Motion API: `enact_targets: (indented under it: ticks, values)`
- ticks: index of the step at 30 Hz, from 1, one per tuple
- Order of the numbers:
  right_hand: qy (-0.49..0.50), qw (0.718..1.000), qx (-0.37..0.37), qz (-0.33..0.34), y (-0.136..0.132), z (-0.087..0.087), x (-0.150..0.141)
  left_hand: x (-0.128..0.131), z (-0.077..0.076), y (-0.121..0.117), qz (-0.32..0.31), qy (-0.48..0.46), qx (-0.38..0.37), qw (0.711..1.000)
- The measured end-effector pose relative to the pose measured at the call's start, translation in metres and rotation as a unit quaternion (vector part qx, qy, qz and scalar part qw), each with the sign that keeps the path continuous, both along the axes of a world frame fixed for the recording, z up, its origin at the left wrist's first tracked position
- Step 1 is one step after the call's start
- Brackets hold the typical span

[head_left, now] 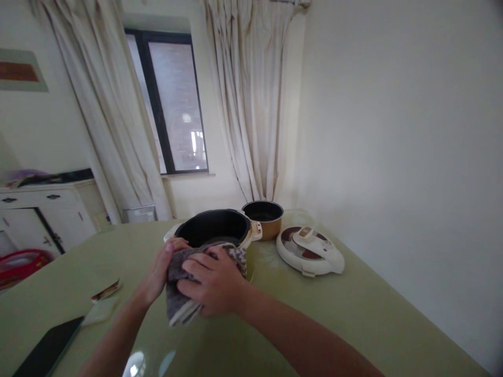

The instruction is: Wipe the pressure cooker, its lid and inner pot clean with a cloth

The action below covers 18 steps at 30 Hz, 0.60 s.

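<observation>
Both of my hands grip a grey cloth (pixel 177 299) just in front of an open white cooker body (pixel 214 228) with a dark interior. My right hand (pixel 214 283) lies over the cloth with its fingers closed on it. My left hand (pixel 161 269) pinches the cloth's left edge, close to the cooker's near rim. The cloth's upper end (pixel 236 255) touches or overlaps that rim.
A brown inner pot (pixel 264 218) stands behind the cooker. A white lid (pixel 309 250) lies to the right on the green table (pixel 353 309). A dark tablet (pixel 49 348) and a small card (pixel 105 291) lie at the left. White wall at right; cabinet (pixel 43 220) at left.
</observation>
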State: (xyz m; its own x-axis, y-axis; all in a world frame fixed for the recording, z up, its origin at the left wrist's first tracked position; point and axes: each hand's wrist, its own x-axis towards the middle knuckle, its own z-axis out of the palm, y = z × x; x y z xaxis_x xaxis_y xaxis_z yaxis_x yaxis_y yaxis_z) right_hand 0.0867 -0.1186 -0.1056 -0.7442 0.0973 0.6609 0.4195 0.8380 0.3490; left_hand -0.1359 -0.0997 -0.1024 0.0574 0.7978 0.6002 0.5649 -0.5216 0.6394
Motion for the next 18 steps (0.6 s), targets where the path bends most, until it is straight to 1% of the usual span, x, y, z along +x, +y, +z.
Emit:
enact_targets:
  ticks: [2, 4, 6, 7, 8, 9, 10, 11, 12, 13, 14, 15, 16, 17, 18]
  values:
    - [0.095, 0.995, -0.02, -0.005, 0.01, -0.02, 0.028, 0.011, -0.002, 0.001, 0.027, 0.006, 0.033, 0.999]
    - [0.191, 0.98, -0.045, -0.016, 0.017, -0.049, 0.053, 0.024, -0.007, 0.003, 0.063, 0.009, 0.083, 0.995]
    - [0.289, 0.954, -0.073, -0.032, 0.021, -0.082, 0.069, 0.035, -0.011, 0.005, 0.093, 0.002, 0.129, 0.987]
    - [0.338, 0.935, -0.097, -0.043, 0.022, -0.098, 0.073, 0.038, -0.012, 0.005, 0.105, -0.003, 0.141, 0.984]
    - [0.381, 0.912, -0.138, -0.057, 0.022, -0.113, 0.075, 0.041, -0.011, 0.005, 0.112, -0.004, 0.144, 0.983]
    - [0.425, 0.881, -0.196, -0.073, 0.022, -0.126, 0.075, 0.043, -0.009, 0.005, 0.114, 0.005, 0.139, 0.984]
    - [0.467, 0.839, -0.263, -0.09, 0.024, -0.135, 0.075, 0.045, -0.005, 0.003, 0.113, 0.025, 0.13, 0.985]
    - [0.504, 0.79, -0.333, -0.104, 0.026, -0.14, 0.074, 0.049, -0.001, 0.001, 0.116, 0.055, 0.122, 0.984]
    - [0.537, 0.734, -0.402, -0.109, 0.03, -0.141, 0.074, 0.054, 0.003, -0.002, 0.123, 0.091, 0.119, 0.981]
    - [0.567, 0.672, -0.466, -0.101, 0.036, -0.138, 0.075, 0.062, 0.008, -0.005, 0.133, 0.133, 0.12, 0.975]
    - [0.59, 0.613, -0.52, -0.08, 0.044, -0.131, 0.077, 0.072, 0.012, -0.008, 0.143, 0.179, 0.122, 0.966]
    - [0.603, 0.563, -0.564, -0.052, 0.052, -0.12, 0.079, 0.084, 0.015, -0.012, 0.152, 0.225, 0.123, 0.955]
    - [0.609, 0.522, -0.596, -0.019, 0.062, -0.108, 0.081, 0.096, 0.018, -0.015, 0.158, 0.268, 0.119, 0.943]
    - [0.62, 0.489, -0.613, 0.013, 0.07, -0.094, 0.083, 0.108, 0.019, -0.017, 0.162, 0.305, 0.109, 0.932]
    - [0.63, 0.471, -0.617, 0.037, 0.078, -0.081, 0.083, 0.118, 0.02, -0.019, 0.167, 0.33, 0.098, 0.924]
